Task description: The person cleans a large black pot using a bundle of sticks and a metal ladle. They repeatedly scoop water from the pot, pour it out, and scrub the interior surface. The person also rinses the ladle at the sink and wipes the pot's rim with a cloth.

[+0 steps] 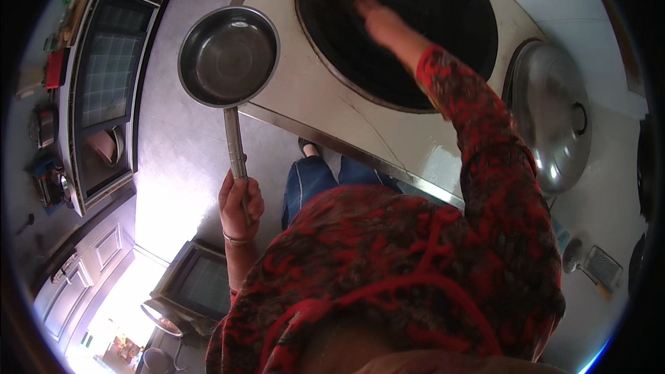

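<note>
My left hand point(240, 202) is wrapped around the metal handle of a small frying pan point(228, 59). The pan is held out level, its dark inside facing up and bare but for a shiny spot. Over the large black wok point(441, 31) set into the stove top, my right hand point(382, 21) reaches in, blurred by motion. Its fingers point to the wok's far left side. A faint dark streak runs beyond them, but whether the hand holds something is unclear against the dark wok.
A domed metal lid point(556, 114) leans right of the wok. The pale tiled stove top point(332, 98) has a metal front edge. A grater point(602, 267) and a skimmer point(573, 254) hang or lie at lower right. A glass-doored cabinet point(111, 75) stands left, an open door point(67, 291) lower left.
</note>
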### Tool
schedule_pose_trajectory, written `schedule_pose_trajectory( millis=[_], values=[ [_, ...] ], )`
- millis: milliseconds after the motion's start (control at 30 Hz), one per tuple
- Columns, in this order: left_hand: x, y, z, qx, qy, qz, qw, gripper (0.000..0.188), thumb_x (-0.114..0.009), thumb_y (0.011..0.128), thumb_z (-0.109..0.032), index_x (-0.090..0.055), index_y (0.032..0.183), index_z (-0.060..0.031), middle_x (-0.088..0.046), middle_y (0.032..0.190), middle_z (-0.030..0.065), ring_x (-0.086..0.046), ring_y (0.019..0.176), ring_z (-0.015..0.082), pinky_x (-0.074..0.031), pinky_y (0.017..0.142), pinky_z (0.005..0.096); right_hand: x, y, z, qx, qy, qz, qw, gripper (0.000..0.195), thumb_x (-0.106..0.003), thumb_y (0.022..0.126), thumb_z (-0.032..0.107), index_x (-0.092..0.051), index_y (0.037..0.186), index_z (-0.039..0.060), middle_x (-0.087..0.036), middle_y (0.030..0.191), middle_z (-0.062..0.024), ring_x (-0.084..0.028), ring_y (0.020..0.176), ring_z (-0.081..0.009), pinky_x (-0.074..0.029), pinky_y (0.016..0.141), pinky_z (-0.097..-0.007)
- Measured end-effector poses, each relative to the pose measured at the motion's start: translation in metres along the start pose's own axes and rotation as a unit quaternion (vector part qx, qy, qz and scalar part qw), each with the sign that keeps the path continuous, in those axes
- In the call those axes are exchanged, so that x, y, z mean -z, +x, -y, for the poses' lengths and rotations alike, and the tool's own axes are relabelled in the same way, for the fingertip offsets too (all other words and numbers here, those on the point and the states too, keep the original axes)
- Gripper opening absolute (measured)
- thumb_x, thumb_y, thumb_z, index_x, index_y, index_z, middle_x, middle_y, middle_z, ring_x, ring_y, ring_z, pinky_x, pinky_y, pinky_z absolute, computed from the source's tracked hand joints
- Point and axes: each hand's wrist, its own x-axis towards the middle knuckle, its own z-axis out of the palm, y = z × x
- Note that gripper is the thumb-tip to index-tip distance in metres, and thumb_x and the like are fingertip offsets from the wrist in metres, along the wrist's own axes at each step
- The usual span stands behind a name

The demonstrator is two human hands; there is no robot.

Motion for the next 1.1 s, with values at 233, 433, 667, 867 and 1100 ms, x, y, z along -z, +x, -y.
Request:
schedule_pose_trajectory(
  millis=[233,433,667,867,1100],
  values=[
    [-0.002,0.000,0.003,0.010,-0.019,-0.031,0.999,0.042,-0.045,0.094,-0.014,-0.040,0.133,-0.0021,-0.051,0.070,0.0029,-0.039,0.042,0.0068,-0.031,0.036,0.0193,-0.046,-0.002,-0.166,-0.280,-0.116,0.009,0.953,0.042,-0.035,0.093,0.020,-0.042,0.135,0.0181,-0.048,0.132,-0.0176,-0.056,0.109,-0.0391,-0.050,0.088,-0.0472],
    [-0.004,-0.001,0.004,0.012,0.008,-0.029,0.999,0.047,-0.044,0.095,-0.018,-0.035,0.137,0.0005,-0.048,0.070,0.0017,-0.036,0.042,0.0047,-0.028,0.035,0.0177,0.063,-0.067,-0.225,-0.240,-0.268,0.068,0.930,0.043,-0.043,0.088,0.008,-0.046,0.130,0.0157,-0.050,0.129,-0.0164,-0.060,0.101,-0.0378,-0.051,0.083,-0.0478],
    [-0.006,0.000,0.007,0.010,-0.028,-0.005,1.000,0.046,-0.043,0.096,-0.017,-0.034,0.138,-0.0002,-0.048,0.072,0.0025,-0.036,0.042,0.0048,-0.028,0.035,0.0176,0.043,-0.116,-0.037,0.049,-0.012,0.390,0.919,0.046,-0.049,0.083,0.006,-0.051,0.129,0.0071,-0.058,0.115,-0.0239,-0.057,0.107,-0.0362,-0.046,0.090,-0.0421],
    [-0.007,-0.002,0.001,0.013,-0.016,-0.015,1.000,0.044,-0.043,0.095,-0.016,-0.035,0.136,-0.0005,-0.050,0.072,0.0026,-0.037,0.042,0.0053,-0.029,0.035,0.0182,-0.020,0.008,-0.023,0.022,-0.005,0.161,0.987,0.061,-0.046,0.083,-0.001,-0.038,0.140,0.0182,-0.051,0.129,-0.0193,-0.057,0.108,-0.0368,-0.048,0.092,-0.0406],
    [-0.006,0.000,0.003,0.022,-0.021,-0.031,0.999,0.047,-0.045,0.093,-0.014,-0.035,0.137,-0.0014,-0.051,0.071,0.0024,-0.038,0.042,0.0063,-0.030,0.036,0.0192,0.028,-0.041,-0.096,-0.106,-0.290,0.101,0.946,0.070,-0.048,0.080,-0.005,-0.034,0.142,0.0238,-0.032,0.148,-0.0072,-0.048,0.120,-0.0337,-0.047,0.089,-0.0437]
  ],
)
